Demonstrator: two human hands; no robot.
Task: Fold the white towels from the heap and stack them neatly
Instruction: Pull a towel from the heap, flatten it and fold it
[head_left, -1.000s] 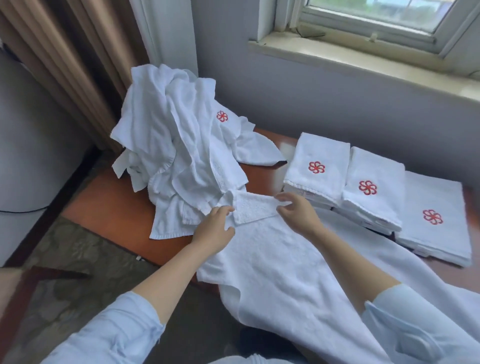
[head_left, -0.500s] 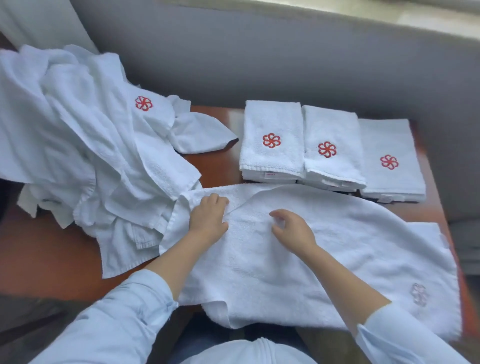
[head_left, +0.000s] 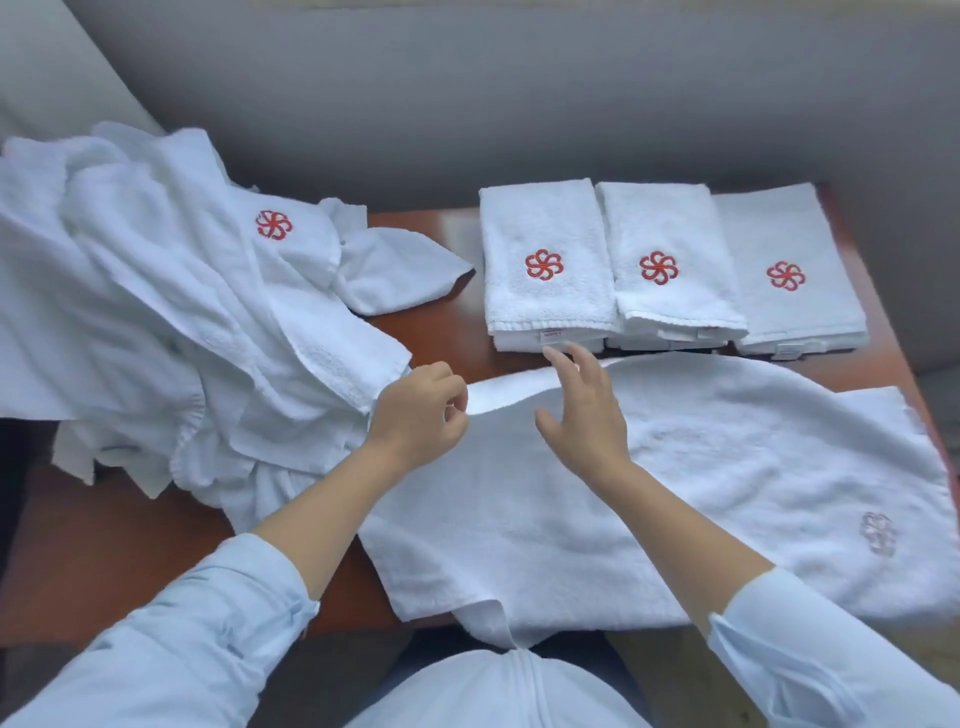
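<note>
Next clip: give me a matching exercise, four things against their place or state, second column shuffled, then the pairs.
Things:
1. heap of towels
2. folded stacks
3. spread towel
4. left hand

Place or state:
A. lying open across the near part of the table, faint emblem at its right end
B. pinching the spread towel's far left corner
C. crumpled at the table's left end
D. side by side at the far edge, red emblems up

Pairs: 1-C, 2-D, 3-A, 4-B
</note>
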